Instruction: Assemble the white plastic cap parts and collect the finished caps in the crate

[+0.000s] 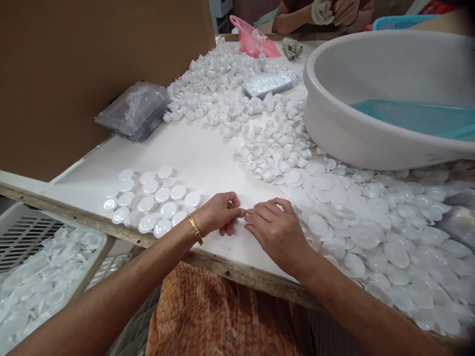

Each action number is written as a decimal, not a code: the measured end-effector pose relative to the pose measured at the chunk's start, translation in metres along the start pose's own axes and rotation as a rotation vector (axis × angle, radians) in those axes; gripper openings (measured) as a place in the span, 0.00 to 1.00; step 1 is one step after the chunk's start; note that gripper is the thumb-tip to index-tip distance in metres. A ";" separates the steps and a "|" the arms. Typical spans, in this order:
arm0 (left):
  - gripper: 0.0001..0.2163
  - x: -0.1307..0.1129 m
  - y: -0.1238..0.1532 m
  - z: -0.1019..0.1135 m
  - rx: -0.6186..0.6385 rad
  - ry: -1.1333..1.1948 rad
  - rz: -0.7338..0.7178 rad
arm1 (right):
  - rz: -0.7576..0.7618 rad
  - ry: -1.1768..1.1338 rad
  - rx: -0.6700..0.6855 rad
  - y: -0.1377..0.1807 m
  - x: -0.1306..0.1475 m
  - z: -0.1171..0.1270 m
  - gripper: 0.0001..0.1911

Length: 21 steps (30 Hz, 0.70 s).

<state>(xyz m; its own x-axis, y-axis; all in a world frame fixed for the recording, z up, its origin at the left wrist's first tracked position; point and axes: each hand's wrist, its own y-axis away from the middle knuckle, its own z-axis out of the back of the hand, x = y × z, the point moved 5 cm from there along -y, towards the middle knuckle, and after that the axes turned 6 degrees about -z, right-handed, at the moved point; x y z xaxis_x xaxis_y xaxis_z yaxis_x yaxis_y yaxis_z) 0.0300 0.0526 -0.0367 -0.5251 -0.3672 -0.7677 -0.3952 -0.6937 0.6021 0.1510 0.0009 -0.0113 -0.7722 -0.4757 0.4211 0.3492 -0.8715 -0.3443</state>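
My left hand (218,213), with a gold bangle at the wrist, and my right hand (276,231) meet near the front edge of the white table (200,153). Both pinch a small white plastic piece (242,218) between their fingertips; most of it is hidden. To the left of my hands several white round lids (152,200) lie flat in rows. To the right spreads a heap of loose white discs (374,232). Beyond it lies a pile of small white cups (274,148).
A large white tub (345,128) holding a teal tray stands at the right. A clear plastic bag (135,111) lies at the left by a brown wall. A grey crate (40,277) of white lids sits below the table's left. Another person's hands (334,12) work at the far end, near a pink scoop (252,42).
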 end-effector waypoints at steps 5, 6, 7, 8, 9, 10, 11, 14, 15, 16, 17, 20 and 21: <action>0.11 0.000 -0.003 0.005 0.054 -0.039 0.094 | 0.067 0.107 -0.016 0.005 0.006 0.000 0.11; 0.11 0.000 -0.003 0.005 0.065 -0.043 0.113 | 0.070 0.109 -0.003 0.005 0.007 0.000 0.11; 0.11 0.000 -0.004 0.006 0.074 -0.045 0.122 | 0.073 0.106 0.009 0.005 0.007 -0.001 0.12; 0.11 0.000 -0.004 0.006 0.082 -0.043 0.122 | 0.078 0.102 0.017 0.005 0.008 -0.001 0.12; 0.11 0.000 -0.004 0.005 0.087 -0.041 0.114 | 0.087 0.102 0.024 0.005 0.010 -0.001 0.13; 0.11 0.000 -0.003 0.004 0.088 -0.041 0.103 | 0.098 0.108 0.032 0.006 0.011 -0.002 0.13; 0.11 0.001 -0.003 0.003 0.083 -0.042 0.088 | 0.110 0.119 0.036 0.006 0.013 -0.004 0.13; 0.12 0.005 -0.001 0.001 0.038 -0.065 0.045 | 0.125 0.116 0.027 0.008 0.014 -0.006 0.13; 0.12 0.005 0.000 0.002 0.016 -0.076 0.028 | 0.111 0.083 0.023 0.007 0.011 -0.005 0.12; 0.11 0.006 0.002 0.004 -0.012 -0.094 0.011 | 0.088 0.031 0.019 0.007 0.007 -0.003 0.12; 0.11 0.005 0.004 0.009 -0.051 -0.132 -0.001 | 0.050 -0.031 0.012 0.005 0.002 0.000 0.11; 0.12 -0.001 0.022 0.036 -0.316 -0.478 -0.007 | -0.135 -0.176 -0.066 -0.001 -0.021 0.014 0.12; 0.12 -0.007 0.030 0.045 -0.447 -0.650 -0.017 | -0.200 -0.191 -0.106 -0.003 -0.028 0.019 0.12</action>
<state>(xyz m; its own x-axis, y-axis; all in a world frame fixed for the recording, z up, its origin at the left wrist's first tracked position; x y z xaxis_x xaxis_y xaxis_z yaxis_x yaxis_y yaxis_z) -0.0118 0.0618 -0.0030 -0.9116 -0.0145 -0.4108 -0.1387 -0.9299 0.3405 0.1822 0.0145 -0.0062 -0.7027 -0.3184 0.6362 0.1351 -0.9377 -0.3201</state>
